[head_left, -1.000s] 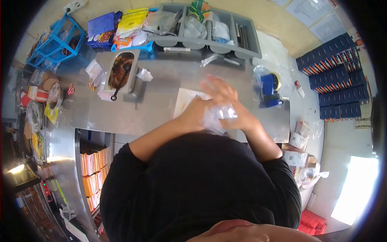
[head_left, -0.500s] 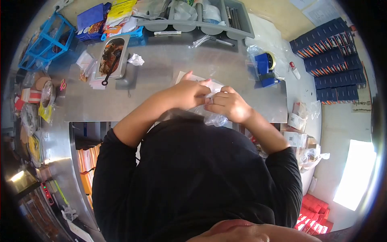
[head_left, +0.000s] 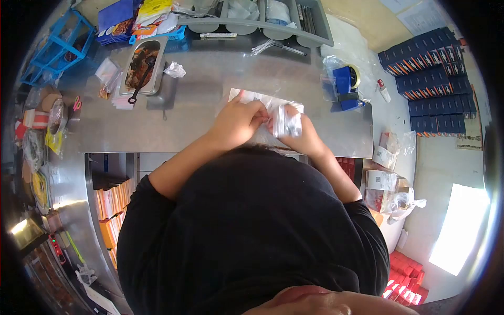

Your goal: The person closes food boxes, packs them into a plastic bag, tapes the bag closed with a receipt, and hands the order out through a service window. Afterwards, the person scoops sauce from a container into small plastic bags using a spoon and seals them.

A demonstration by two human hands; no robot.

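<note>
In front of my body, my left hand [head_left: 237, 122] is closed, with thumb and fingertips pinched at the near side of a crumpled clear plastic bag [head_left: 287, 124]. My right hand [head_left: 304, 137] is wrapped round the same bag from the right, and the plastic covers most of its fingers. Beneath both hands a flat white paper sheet or packet [head_left: 268, 100] lies on the steel table [head_left: 199, 113]. What the bag contains, if anything, cannot be made out.
A metal food tray [head_left: 158, 81] with a dark spoon [head_left: 143, 81] stands at the left, beside crumpled white paper [head_left: 175, 70]. Grey divided bins [head_left: 252, 25] line the back. A blue tape dispenser [head_left: 344, 81] is at the right, before stacked dark boxes [head_left: 430, 81].
The hands have drawn slightly apart. The plastic bag has risen from below the right hand to lie over its fingers, and more of the white sheet shows.
</note>
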